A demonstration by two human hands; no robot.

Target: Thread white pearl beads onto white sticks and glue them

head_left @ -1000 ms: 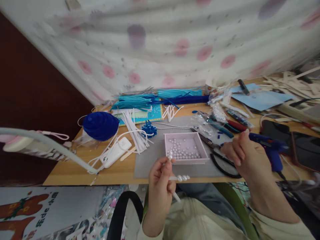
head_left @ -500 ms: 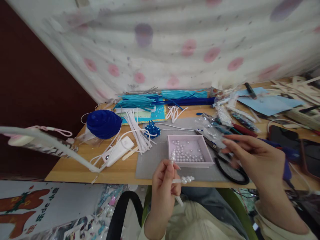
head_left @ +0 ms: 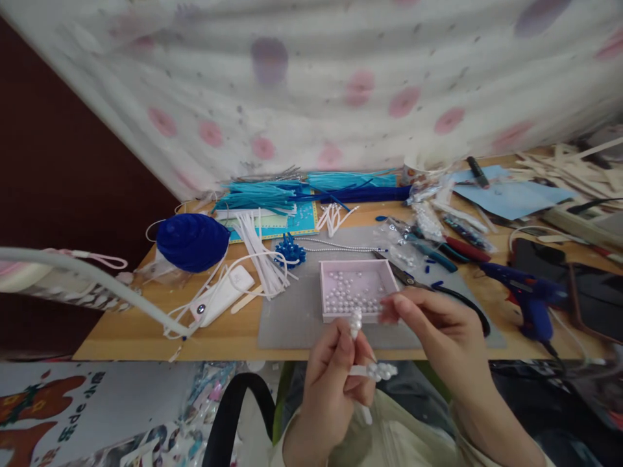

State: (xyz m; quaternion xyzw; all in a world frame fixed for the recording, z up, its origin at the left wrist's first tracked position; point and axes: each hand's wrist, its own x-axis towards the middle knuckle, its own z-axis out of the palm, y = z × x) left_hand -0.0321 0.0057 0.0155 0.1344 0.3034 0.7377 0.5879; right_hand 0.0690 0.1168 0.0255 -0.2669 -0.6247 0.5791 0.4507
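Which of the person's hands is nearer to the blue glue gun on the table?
Right. The right hand is over the table edge, left of the blue glue gun; the left hand, holding pearl-tipped stems, is farther left and lower.

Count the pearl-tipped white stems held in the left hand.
2. One stem stands upright above the left hand; the other stem points rightward between its fingers. More may be hidden inside the grip.
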